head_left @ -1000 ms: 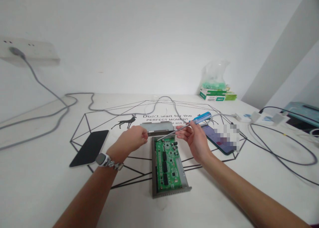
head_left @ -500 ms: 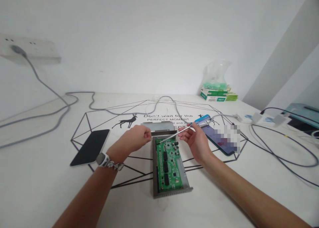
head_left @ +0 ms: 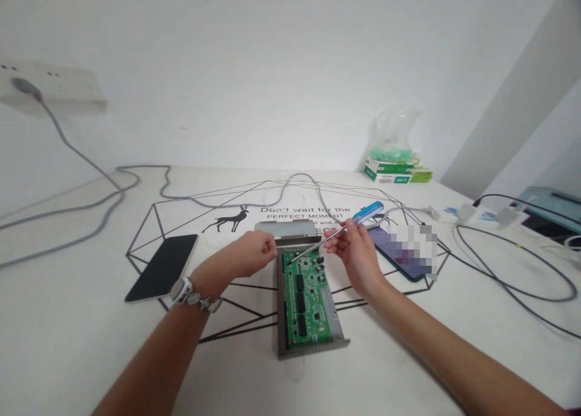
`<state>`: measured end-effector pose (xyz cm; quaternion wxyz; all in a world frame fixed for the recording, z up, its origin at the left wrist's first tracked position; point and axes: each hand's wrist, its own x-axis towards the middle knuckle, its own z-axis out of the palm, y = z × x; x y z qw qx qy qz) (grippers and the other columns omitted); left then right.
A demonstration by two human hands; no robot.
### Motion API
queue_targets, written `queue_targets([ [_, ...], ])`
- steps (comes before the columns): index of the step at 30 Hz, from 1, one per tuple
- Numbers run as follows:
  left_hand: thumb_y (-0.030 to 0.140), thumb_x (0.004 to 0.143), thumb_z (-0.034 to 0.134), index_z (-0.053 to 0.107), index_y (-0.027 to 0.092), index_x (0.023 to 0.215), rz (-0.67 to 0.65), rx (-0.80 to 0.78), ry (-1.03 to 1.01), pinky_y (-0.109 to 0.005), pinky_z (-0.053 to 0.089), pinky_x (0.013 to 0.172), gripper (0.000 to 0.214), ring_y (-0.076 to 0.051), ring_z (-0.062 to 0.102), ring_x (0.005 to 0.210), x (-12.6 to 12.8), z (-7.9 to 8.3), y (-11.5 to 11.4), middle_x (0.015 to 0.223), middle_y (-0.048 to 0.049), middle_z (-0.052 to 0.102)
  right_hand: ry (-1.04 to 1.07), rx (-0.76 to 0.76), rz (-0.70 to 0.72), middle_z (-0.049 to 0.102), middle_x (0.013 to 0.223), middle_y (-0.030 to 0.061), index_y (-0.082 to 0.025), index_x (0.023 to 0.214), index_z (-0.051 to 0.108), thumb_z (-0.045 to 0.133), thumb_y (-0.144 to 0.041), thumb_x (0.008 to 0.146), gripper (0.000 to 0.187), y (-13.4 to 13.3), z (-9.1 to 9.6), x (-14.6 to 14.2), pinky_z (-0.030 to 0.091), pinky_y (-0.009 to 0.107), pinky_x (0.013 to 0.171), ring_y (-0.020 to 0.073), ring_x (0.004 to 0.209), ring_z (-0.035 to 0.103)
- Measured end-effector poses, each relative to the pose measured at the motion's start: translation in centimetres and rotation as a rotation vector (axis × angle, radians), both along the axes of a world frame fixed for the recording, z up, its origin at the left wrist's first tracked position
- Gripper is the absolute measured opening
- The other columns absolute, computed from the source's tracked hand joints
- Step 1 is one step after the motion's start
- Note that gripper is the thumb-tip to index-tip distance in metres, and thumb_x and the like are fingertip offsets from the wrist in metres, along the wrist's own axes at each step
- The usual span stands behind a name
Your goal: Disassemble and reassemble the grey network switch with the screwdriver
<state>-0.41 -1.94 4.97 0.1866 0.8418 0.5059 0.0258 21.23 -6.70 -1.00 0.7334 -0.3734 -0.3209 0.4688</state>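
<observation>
A green circuit board (head_left: 309, 301) lies in a grey metal case (head_left: 282, 319) in front of me. My right hand (head_left: 358, 255) grips a screwdriver (head_left: 333, 235) with a blue handle, near where the shaft begins. The shaft slants down to the left, and its tip is at the board's far left corner. My left hand (head_left: 252, 252) is closed beside the case's far left corner, thumb and fingertips together. What it pinches, if anything, is too small to see. Behind the case lies a separate metal cover (head_left: 290, 227).
A black-screened phone or tablet (head_left: 163, 267) lies at left, and a lit phone (head_left: 393, 249) at right. Grey cable (head_left: 200, 201) runs along the back. Black cable (head_left: 556, 286) loops near a white power strip (head_left: 481, 216). Small boxes (head_left: 388, 172) under a plastic bag stand far right.
The view has shifted slightly. Both hands and the screwdriver stay almost where they were, with the tip still at the board's far left corner.
</observation>
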Motion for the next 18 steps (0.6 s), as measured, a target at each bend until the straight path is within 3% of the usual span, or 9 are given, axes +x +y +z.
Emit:
queue_targets([
  [3, 0.029, 0.083, 0.051, 0.066, 0.015, 0.086, 0.002, -0.036, -0.005, -0.027, 0.041, 0.055, 0.021, -0.014, 0.058, 0.058, -0.2, 0.1, 0.0, 0.08, -0.006, 0.069, -0.015, 0.016, -0.01, 0.074, 0.074, 0.0027, -0.023, 0.089, 0.046, 0.07, -0.056, 0.081, 0.041, 0.0, 0.1, 0.0, 0.053, 0.023, 0.053, 0.0142, 0.057, 0.067],
  [11, 0.03, 0.085, 0.052, 0.065, 0.017, 0.081, -0.068, 0.121, -0.066, -0.027, 0.041, 0.061, 0.019, -0.017, 0.061, 0.07, 0.0, -0.7, 0.7, 0.079, -0.0051, 0.069, -0.185, 0.134, -0.138, 0.074, 0.077, 0.0005, -0.024, 0.097, 0.047, 0.062, -0.054, 0.089, 0.034, -0.1, 0.5, 0.7, 0.055, 0.025, 0.055, 0.0141, 0.057, 0.067],
  [18, 0.028, 0.083, 0.054, 0.066, 0.017, 0.084, -0.11, 0.069, -0.132, -0.026, 0.042, 0.061, 0.016, -0.017, 0.062, 0.07, 0.5, -1.7, 0.9, 0.077, -0.0044, 0.069, -0.293, 0.188, -0.103, 0.074, 0.081, 0.0002, -0.025, 0.1, 0.047, 0.06, -0.052, 0.091, 0.032, -0.7, 0.7, 0.0, 0.056, 0.028, 0.059, 0.014, 0.06, 0.068],
])
